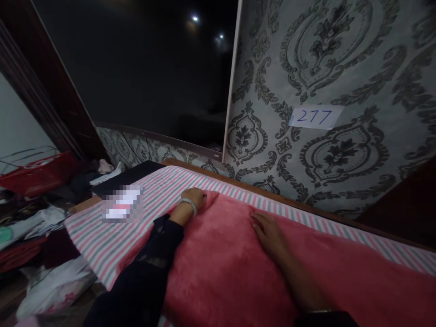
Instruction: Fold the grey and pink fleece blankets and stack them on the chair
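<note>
Dark sleeve (143,272) lower centre; pink blanket (231,272) mostly spread over striped sheet (112,236). Left hand (195,198) clenched on far corner mid-frame, right hand (269,234) flat, fingers released, smoothing; edges unfinished.

Low light. Left hand (195,198), silver bracelet (189,205) at the wrist, dark lace sleeve (150,268) on the forearm, fingers curled over the far corner of a fluffy pink fleece blanket (221,268). Right hand (269,232) lies flat, palm down, on the same blanket near its upper edge, fingers pointing left. Blanket spread over a pink, grey and white striped bedsheet (102,240). Behind the bed: grey damask-patterned wallpaper (323,68) bearing a white paper label marked 277 (315,116), and a large dark panel (146,72) with two light spots. Left of the bed, a heap of mixed clothes and bags (37,227).
</note>
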A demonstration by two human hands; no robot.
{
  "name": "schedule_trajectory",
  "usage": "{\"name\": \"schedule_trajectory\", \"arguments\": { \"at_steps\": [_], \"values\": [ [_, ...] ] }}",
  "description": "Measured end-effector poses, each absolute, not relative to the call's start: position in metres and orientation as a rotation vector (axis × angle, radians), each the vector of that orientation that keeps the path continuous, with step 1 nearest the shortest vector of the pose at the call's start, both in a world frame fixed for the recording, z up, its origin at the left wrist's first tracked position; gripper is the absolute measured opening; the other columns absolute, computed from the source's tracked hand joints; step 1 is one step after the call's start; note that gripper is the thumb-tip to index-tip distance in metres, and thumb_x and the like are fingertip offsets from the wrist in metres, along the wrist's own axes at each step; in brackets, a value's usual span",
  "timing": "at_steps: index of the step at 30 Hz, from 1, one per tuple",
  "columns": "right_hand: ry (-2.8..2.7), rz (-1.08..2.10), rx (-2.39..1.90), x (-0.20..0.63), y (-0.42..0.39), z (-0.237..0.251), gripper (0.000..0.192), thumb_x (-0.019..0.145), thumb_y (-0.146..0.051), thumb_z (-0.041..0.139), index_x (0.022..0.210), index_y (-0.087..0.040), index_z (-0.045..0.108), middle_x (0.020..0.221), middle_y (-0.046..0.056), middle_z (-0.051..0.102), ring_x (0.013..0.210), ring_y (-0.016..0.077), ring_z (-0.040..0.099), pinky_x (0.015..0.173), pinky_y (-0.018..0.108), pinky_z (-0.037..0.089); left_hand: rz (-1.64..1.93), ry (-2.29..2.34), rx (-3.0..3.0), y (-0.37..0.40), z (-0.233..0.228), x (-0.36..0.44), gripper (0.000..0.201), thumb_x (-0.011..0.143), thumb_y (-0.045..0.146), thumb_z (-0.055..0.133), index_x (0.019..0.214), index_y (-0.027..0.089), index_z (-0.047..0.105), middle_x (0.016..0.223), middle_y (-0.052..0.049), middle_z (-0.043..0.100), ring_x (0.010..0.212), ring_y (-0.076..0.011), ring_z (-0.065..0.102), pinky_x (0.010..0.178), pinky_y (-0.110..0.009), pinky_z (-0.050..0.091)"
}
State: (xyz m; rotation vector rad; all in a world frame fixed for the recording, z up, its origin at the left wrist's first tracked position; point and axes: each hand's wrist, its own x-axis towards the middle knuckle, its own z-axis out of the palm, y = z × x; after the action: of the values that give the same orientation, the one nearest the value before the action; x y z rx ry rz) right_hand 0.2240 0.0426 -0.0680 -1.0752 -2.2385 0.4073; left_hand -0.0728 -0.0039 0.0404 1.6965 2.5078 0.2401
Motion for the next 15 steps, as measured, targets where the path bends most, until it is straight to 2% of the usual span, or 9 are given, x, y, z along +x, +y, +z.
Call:
{"name": "schedule_trajectory", "arguments": {
  "at_steps": [4,8,12,15],
  "values": [
    [-2.239,0.405,-1.072,0.223,0.043,-0.067,0.038,0.093,-0.028,0.047,0.121,-0.018,0.071,0.127,0.013,0.068,0.12,0.0283,0.06,0.109,0.049,0.044,0.26,2.467,1.647,-0.003,0.036,-0.073,0.034,0.089,0.039,0.055,0.098,0.019,0.081,0.11,-0.019,0.076,0.113,-0.0368,0.067,0.096,-0.042,0.047],
    [-2.229,0.404,-1.081,0.223,0.042,-0.066,0.037,0.093,-0.028,0.047,0.12,-0.02,0.072,0.128,0.011,0.068,0.12,0.027,0.06,0.109,0.047,0.044,0.38,2.332,1.647,0.0,0.033,-0.073,0.034,0.088,0.04,0.055,0.096,0.018,0.08,0.109,-0.017,0.077,0.11,-0.0318,0.068,0.092,-0.035,0.048],
    [-2.223,0.399,-1.064,0.222,0.043,-0.067,0.038,0.092,-0.028,0.047,0.119,-0.018,0.072,0.126,0.013,0.068,0.118,0.0276,0.06,0.108,0.049,0.045,0.47,2.144,1.61,-0.002,0.035,-0.079,0.024,0.079,0.034,0.062,0.083,0.016,0.077,0.094,-0.012,0.078,0.092,-0.0267,0.071,0.08,-0.03,0.051],
    [-2.215,0.388,-1.074,0.221,0.043,-0.068,0.037,0.093,-0.028,0.046,0.118,-0.02,0.072,0.125,0.011,0.069,0.117,0.0269,0.061,0.107,0.048,0.045,0.56,1.952,1.531,-0.008,0.037,-0.087,0.023,0.075,0.037,0.065,0.079,0.018,0.075,0.084,-0.006,0.077,0.079,-0.0232,0.07,0.069,-0.028,0.053]
  ]
}}
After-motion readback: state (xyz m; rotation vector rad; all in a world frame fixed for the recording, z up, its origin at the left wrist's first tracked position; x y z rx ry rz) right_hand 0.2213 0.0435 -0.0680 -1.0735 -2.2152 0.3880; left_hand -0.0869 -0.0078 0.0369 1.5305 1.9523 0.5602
